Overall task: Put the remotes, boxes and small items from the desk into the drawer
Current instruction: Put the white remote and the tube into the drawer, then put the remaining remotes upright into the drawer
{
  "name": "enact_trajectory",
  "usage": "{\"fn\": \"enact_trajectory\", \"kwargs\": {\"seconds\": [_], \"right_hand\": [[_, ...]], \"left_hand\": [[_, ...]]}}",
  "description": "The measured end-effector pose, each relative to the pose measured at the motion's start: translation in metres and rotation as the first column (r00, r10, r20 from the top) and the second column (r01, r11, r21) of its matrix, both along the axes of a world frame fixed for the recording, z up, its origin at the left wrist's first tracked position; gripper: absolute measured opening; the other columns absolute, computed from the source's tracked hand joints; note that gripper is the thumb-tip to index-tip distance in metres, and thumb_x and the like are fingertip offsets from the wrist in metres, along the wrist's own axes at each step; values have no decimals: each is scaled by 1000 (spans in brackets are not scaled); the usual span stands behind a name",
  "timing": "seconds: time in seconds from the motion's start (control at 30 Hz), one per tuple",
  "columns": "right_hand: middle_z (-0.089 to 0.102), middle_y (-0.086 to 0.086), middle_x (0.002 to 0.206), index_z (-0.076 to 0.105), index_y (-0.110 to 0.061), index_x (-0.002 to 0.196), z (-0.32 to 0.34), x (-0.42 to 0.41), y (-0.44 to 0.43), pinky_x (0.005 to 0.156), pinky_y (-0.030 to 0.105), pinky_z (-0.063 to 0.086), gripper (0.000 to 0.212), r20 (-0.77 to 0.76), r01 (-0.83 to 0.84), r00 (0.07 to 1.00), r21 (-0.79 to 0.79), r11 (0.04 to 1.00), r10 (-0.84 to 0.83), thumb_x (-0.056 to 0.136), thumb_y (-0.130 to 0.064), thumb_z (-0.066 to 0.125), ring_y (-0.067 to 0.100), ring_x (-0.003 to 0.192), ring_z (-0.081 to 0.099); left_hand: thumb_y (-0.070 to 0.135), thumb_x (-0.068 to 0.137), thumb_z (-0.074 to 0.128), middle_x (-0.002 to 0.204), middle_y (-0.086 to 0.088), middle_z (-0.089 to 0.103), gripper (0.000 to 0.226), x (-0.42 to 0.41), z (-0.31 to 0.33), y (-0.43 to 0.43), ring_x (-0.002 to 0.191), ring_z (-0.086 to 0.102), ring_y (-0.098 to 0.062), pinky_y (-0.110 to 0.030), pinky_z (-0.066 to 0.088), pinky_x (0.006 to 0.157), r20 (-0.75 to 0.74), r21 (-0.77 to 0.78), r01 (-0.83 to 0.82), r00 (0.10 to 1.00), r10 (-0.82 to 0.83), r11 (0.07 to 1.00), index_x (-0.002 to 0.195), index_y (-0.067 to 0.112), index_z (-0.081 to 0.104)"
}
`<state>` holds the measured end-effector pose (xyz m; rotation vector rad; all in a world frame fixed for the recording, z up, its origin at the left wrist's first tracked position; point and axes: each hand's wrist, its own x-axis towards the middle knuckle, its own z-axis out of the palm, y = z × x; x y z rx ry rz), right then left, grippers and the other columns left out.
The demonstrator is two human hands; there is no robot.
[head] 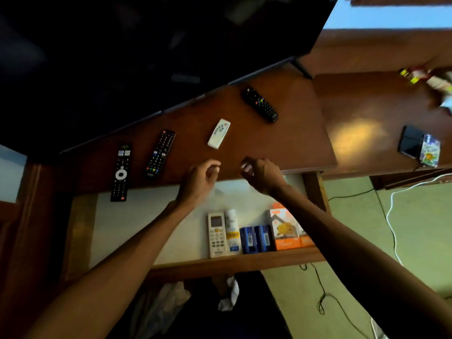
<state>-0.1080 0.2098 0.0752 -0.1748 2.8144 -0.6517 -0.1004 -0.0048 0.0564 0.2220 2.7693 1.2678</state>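
The open drawer (117, 223) below the desk edge holds a white air-conditioner remote (216, 234), a white tube (232, 231), two blue boxes (256, 239) and an orange box (285, 230) along its front wall. On the wooden desk (281, 140) lie a small white remote (219, 133), two long black remotes (120, 172) (160, 154) and a black remote (259, 104) near the TV. My left hand (200, 182) and my right hand (261, 174) hover over the desk's front edge, fingers curled loosely, nothing in them.
A large dark TV (122, 57) covers the back of the desk. To the right, a lower surface carries a black box (411, 141), a printed carton (430, 153) and a blurred packet (430, 77). Cables (391, 216) run across the green floor.
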Motion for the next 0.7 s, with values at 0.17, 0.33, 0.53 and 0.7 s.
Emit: {"fn": "enact_trajectory", "kwargs": {"seconds": [0.17, 0.33, 0.53, 0.7], "right_hand": [[74, -3, 101, 57, -26, 111, 32, -69, 32, 69, 34, 52, 23, -51, 67, 996, -23, 997, -68, 88, -33, 57, 27, 88, 70], [62, 12, 123, 43, -19, 134, 32, -142, 59, 77, 42, 50, 50, -29, 126, 992, 11, 992, -126, 87, -31, 59, 37, 104, 63], [45, 20, 138, 28, -16, 147, -4, -224, 72, 100, 51, 45, 69, 29, 94, 995, 130, 987, -98, 90, -39, 60, 40, 125, 44], [44, 18, 141, 19, -28, 152, -28, -248, 70, 95, 50, 49, 79, 64, 34, 997, 97, 995, -40, 88, -46, 61, 39, 124, 48]], "left_hand": [[24, 90, 63, 120, -7, 59, 34, -81, 17, 32, 106, 58, -25, -37, 52, 81, -63, -116, -49, 997, 42, 992, 123, 20, 58], [25, 87, 69, 133, -12, 42, 64, -136, 5, 54, 121, 46, -31, -47, 44, 101, 150, -236, -46, 985, 83, 971, 144, 23, 40], [8, 86, 68, 138, -10, 39, 67, -163, -12, 72, 129, 41, -26, -29, 39, 99, 250, -178, -81, 960, 125, 981, 145, 21, 40], [8, 84, 71, 127, -8, 44, 51, -167, -28, 75, 123, 42, -23, -24, 34, 97, 193, -189, -145, 964, 182, 971, 132, 15, 57]]}}
